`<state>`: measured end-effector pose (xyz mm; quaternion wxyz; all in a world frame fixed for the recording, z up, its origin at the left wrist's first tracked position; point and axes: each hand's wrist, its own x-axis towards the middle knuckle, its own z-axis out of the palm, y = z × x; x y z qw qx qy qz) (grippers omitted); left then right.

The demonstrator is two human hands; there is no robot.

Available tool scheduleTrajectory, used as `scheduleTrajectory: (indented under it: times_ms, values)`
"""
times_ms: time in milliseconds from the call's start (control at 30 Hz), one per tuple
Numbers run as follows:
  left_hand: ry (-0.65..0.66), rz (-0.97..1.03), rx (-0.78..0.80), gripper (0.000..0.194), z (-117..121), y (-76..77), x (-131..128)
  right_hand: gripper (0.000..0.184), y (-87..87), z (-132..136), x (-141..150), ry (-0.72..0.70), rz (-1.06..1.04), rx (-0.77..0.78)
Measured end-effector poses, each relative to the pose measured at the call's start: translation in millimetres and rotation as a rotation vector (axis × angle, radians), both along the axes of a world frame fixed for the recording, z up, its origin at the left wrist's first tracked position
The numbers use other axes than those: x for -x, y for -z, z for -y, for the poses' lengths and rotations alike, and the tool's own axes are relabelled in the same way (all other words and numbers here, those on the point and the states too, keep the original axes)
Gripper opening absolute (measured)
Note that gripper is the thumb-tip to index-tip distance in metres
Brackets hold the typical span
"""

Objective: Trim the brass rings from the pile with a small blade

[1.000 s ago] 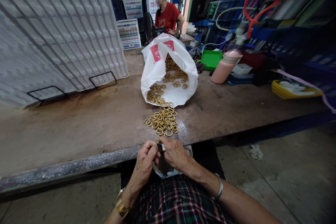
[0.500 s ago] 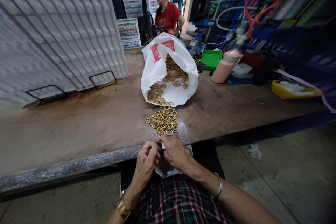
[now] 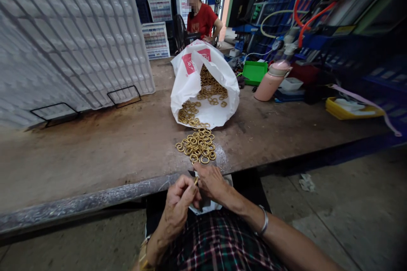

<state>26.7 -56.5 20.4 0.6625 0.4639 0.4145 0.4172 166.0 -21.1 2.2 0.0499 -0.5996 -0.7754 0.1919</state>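
At the table's front edge, my left hand [image 3: 180,200] is closed, pinching a small brass-coloured ring [image 3: 196,181] between thumb and fingers. My right hand [image 3: 212,181] is beside it with the fingers curled and the index fingertip at the near edge of a pile of brass-coloured rings [image 3: 199,144]. A dark pointed piece [image 3: 191,173] shows between the hands; whether my right fingers hold it is hidden. Behind the pile, a white bag [image 3: 222,112] lies on its side, mouth towards me, with many more rings inside.
White ribbed trays [image 3: 95,29] stand upright at the left, with black wire stands [image 3: 124,95] at their foot. To the right are a pink bottle [image 3: 270,84], a green tray [image 3: 255,73] and a yellow tray [image 3: 349,112]. A person in red [image 3: 205,19] is beyond the table [image 3: 95,148].
My left hand has drawn slightly down and towards me and turned, so the ring in its pinch now shows. My right hand has barely moved; the pile looks the same.
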Motion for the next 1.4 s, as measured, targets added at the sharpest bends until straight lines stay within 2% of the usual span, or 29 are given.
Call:
scheduleTrajectory:
  times_ms: [100, 233, 333, 467, 600, 700, 900, 1000, 1067, 1167, 1233, 1300, 1400]
  values:
    - [-0.023, 0.156, 0.145, 0.024, -2.5, 2.0, 1.9, 0.033, -1.4, -3.8, -2.1, 0.101, -0.027, -0.059]
    - [-0.172, 0.319, 0.3, 0.019, -10.3, 9.1, 5.8, 0.025, -1.2, -12.6, -3.9, 0.203, -0.034, -0.146]
    - [-0.193, 0.405, 0.365, 0.015, -13.4, 11.8, 7.2, 0.022, -1.8, -18.6, -0.9, 0.203, 0.021, -0.138]
    - [-0.19, 0.501, 0.459, 0.02, -15.5, 12.0, 8.5, 0.025, -2.4, -24.1, 4.2, 0.19, 0.081, -0.111]
    - [-0.259, 0.519, 0.532, 0.019, -19.9, 11.7, 9.5, 0.021, 1.2, -28.9, 4.3, 0.216, 0.095, -0.116]
    - [-0.297, 0.441, 0.494, 0.022, -23.3, 12.7, 7.0, 0.02, 3.3, -29.8, 1.2, 0.2, 0.038, -0.148]
    - [-0.311, 0.099, 0.261, 0.038, -28.7, 16.3, -2.4, 0.018, 4.1, -19.8, -2.4, 0.049, -0.263, -0.222]
    - [-0.274, -0.076, 0.174, 0.035, -31.0, 16.8, -2.7, 0.015, 4.6, -13.7, 1.0, -0.004, -0.407, -0.207]
    - [-0.267, -0.159, 0.11, 0.03, -31.6, 16.3, -1.4, 0.01, 3.2, -11.6, 4.4, 0.046, -0.523, -0.169]
    - [-0.291, -0.251, 0.017, 0.025, -30.8, 14.5, -0.4, 0.02, -1.3, -12.0, 9.0, 0.17, -0.714, -0.048]
    - [-0.301, -0.272, -0.025, 0.022, -29.9, 12.8, -1.0, 0.024, -3.7, -13.6, 10.7, 0.196, -0.792, 0.04]
    - [-0.292, -0.263, -0.028, 0.022, -29.2, 11.6, -2.0, 0.026, -4.2, -15.3, 11.5, 0.192, -0.84, 0.096]
    - [-0.229, -0.226, 0.063, 0.027, -28.9, 12.4, -2.4, 0.026, -1.6, -16.5, 11.7, 0.218, -0.87, 0.12]
